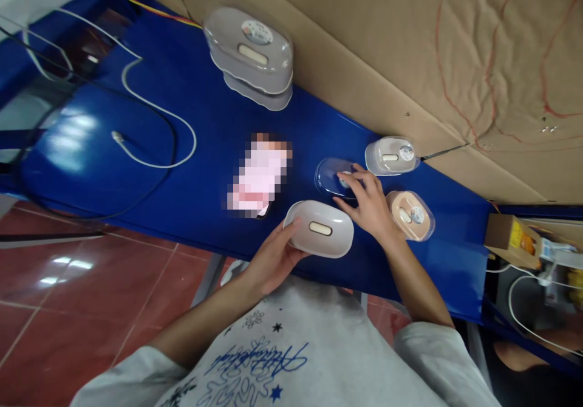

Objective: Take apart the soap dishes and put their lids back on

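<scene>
My left hand (285, 250) grips a pale grey oval dish (337, 240) by its left end, thumb over the rim. A cream, pill-shaped piece lies in the middle of the dish, just above the table's near edge. To its upper right, my right hand (367, 203) has its fingertips on a clear plastic lid (327, 175) at the table surface. Its index finger is by the round sticker, with the thumb at the near edge. Beyond that hand are a covered grey dish (387, 157) and a covered peach dish (407, 215), each with a round sticker.
A blurred-out phone (259, 179) lies left of my hands on the blue table (218, 127). Stacked grey covered dishes (248, 48) stand by the cardboard wall (346, 36). A white cable (159, 115) curls at left. A small carton (510, 240) is at far right.
</scene>
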### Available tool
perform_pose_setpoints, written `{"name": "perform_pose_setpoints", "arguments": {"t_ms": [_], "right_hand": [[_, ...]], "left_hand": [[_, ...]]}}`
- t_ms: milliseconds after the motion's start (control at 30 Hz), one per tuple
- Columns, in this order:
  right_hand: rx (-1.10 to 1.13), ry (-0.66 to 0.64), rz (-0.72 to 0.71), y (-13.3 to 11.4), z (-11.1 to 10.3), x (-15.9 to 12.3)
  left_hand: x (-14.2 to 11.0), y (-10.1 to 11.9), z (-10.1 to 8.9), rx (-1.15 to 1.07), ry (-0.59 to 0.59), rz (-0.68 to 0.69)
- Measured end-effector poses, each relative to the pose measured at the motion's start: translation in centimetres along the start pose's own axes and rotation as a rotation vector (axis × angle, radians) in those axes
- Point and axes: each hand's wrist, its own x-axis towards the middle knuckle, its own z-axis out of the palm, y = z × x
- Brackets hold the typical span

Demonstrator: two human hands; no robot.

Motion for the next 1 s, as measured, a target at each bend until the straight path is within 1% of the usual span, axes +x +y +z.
{"name": "perform_pose_setpoints", "arguments": {"t_ms": [167,233,300,367,433,533,633,733,800,867,933,1000], "right_hand": [[0.0,-0.024,0.036,0.6,-0.1,-1.1],[0.047,-0.034,0.029,0.8,-0.1,-1.2],[0.138,0.013,0.019,0.6,-0.3,-1.4],[0.235,0.099,0.021,-0.3,-1.0,-1.8],[0.297,0.152,0.016,-2.0,-1.9,-2.5],[0.312,0.134,-0.039,-4.8,-2.9,-3.9],[0.282,0.15,-0.084,-6.1,-3.0,-5.0],[0.272,0.167,-0.108,-5.5,-2.6,-5.7],[0.321,0.184,-0.109,-4.7,-2.3,-6.2],[0.368,0.233,-0.086,-4.1,-2.0,-6.6],[0.365,0.27,-0.066,-3.9,-1.6,-7.1],[0.339,0.288,-0.056,-4.0,-1.2,-7.5]], "left_hand": [[0.3,0.0,0.2,-0.02,0.013,-0.062],[0.2,-0.1,0.2,-0.004,0.03,-0.079],[0.1,-0.1,0.1,0.004,0.048,-0.081],[0.1,-0.2,0.2,0.0,0.048,-0.062],[0.2,-0.2,0.6,-0.007,0.018,-0.032],[0.5,-0.5,1.4,-0.003,-0.081,0.019],[0.8,-0.7,2.2,0.035,-0.167,0.061],[1.0,-0.8,2.5,0.099,-0.213,0.096],[1.1,-0.9,2.6,0.133,-0.237,0.115],[1.2,-1.0,2.8,0.152,-0.253,0.128],[1.3,-1.3,3.1,0.16,-0.249,0.131],[1.4,-1.7,3.5,0.154,-0.232,0.105]]}}
